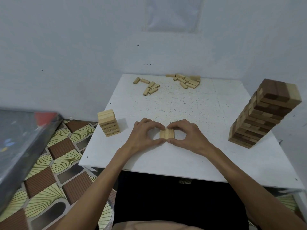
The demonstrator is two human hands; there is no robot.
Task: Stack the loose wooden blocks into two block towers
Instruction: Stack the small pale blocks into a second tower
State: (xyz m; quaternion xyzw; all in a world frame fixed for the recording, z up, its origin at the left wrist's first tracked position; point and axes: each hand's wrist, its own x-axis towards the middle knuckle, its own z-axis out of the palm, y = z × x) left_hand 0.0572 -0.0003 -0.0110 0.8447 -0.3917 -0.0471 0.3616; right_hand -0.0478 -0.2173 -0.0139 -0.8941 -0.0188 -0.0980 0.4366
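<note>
Head view | our left hand (143, 136) and right hand (186, 135) pinch a row of three blocks (167, 133) lying side by side at the middle of the white table (166, 163) | short tower (108, 123) near left edge | tall tower (264, 113) at right | loose blocks (167, 83) scattered along far edge

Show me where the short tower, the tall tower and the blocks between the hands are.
short tower (109, 123): head view, front face.
tall tower (264, 113): head view, side wall.
blocks between the hands (166, 133): head view, top.
</note>
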